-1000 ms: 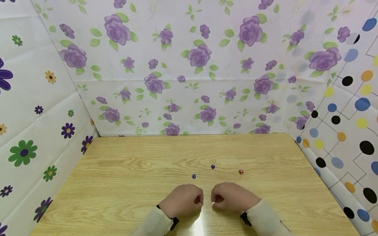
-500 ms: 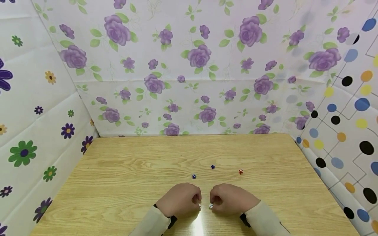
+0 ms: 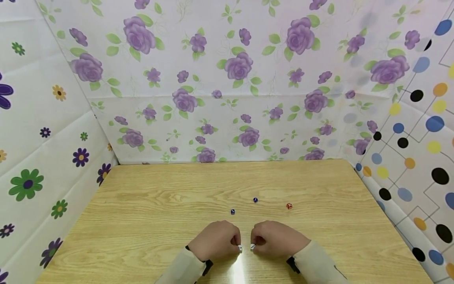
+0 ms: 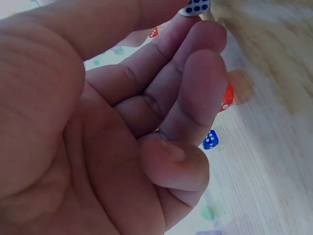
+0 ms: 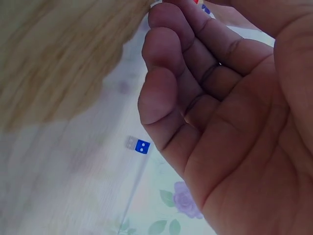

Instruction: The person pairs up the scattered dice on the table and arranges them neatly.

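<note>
In the head view my left hand pinches a white die with dark pips between thumb and fingertips. Facing it across a narrow gap, my right hand pinches a second white die. The left wrist view shows the left hand's die at the top edge, several blue pips on one face, with the other fingers loosely curled below. In the right wrist view the pinching fingertips are mostly cut off at the top; the remaining fingers curl inward.
Beyond the hands, a blue die, a second blue die and a red die lie on the wooden table. Floral cloth hangs behind the table's far edge, with patterned cloths at both sides.
Both hands have shifted slightly, narrowing the gap between them. The white dice, barely visible at the fingertips a second ago, now show pipped faces. The blue and red dice stay put.
</note>
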The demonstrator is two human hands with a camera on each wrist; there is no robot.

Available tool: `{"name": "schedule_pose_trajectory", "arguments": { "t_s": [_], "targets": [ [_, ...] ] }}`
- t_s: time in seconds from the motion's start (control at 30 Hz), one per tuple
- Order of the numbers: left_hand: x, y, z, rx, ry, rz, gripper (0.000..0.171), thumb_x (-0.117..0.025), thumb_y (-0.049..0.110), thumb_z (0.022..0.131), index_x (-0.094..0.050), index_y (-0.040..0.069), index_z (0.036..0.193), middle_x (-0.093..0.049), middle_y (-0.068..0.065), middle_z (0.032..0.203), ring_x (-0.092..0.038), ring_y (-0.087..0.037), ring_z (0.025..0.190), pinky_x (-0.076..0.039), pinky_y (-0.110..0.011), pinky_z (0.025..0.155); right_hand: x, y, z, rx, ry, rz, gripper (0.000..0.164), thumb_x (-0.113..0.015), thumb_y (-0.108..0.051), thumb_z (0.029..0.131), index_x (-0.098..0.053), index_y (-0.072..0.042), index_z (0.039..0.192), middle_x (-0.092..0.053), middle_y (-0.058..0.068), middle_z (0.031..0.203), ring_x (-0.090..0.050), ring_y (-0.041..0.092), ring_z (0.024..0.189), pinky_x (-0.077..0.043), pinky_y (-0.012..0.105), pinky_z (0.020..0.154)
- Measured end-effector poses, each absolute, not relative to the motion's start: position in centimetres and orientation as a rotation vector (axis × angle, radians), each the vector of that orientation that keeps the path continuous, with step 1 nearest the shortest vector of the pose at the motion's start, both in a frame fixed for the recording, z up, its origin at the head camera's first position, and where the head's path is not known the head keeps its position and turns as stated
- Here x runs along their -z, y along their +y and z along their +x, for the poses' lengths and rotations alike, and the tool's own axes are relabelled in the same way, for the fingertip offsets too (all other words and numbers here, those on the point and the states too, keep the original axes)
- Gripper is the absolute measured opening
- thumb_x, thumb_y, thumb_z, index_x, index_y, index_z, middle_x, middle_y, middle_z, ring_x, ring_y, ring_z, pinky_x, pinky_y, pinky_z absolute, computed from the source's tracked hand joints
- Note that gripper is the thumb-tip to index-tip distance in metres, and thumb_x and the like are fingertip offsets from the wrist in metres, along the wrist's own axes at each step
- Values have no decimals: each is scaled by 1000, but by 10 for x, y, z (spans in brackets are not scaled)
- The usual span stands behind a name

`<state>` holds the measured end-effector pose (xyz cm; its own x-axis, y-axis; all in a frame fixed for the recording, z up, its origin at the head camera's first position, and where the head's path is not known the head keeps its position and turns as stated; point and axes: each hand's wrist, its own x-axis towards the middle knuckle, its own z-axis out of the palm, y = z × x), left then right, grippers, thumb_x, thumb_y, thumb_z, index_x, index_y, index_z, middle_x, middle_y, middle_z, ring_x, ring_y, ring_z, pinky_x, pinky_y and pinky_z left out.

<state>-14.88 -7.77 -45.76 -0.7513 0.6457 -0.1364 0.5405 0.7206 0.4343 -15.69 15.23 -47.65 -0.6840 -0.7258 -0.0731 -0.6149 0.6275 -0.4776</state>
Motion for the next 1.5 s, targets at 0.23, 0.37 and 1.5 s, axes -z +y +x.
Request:
{"name": "schedule_pose_trajectory", "arguments": {
  "t_s": [0.23, 0.37, 1.5],
  "targets": [
    [459, -76, -148, -527, 2648, 932, 11, -82, 19, 85, -74, 24, 80, -61, 20, 73, -54, 3, 67, -48, -20, 65, 477, 149, -155, 648, 2574, -1193, 9, -79, -16, 90, -73, -22, 87, -58, -21, 82, -53, -4, 74, -49, 18, 72],
    [459, -74, -147, -544, 2639, 923, 11, -81, 19, 85, -73, 24, 80, -60, 20, 72, -53, 3, 66, -47, -19, 65, 478, 147, -154, 643, 2578, -1199, 9, -79, -15, 90, -74, -22, 87, -58, -21, 82, -53, -4, 73, -48, 17, 72],
    [459, -73, -147, -557, 2631, 941, 12, -81, 18, 86, -73, 23, 79, -59, 20, 71, -53, 3, 64, -47, -18, 63, 476, 143, -151, 656, 2565, -1144, 11, -79, -18, 92, -71, -24, 87, -56, -20, 83, -51, -2, 73, -47, 18, 70]
  ]
}}
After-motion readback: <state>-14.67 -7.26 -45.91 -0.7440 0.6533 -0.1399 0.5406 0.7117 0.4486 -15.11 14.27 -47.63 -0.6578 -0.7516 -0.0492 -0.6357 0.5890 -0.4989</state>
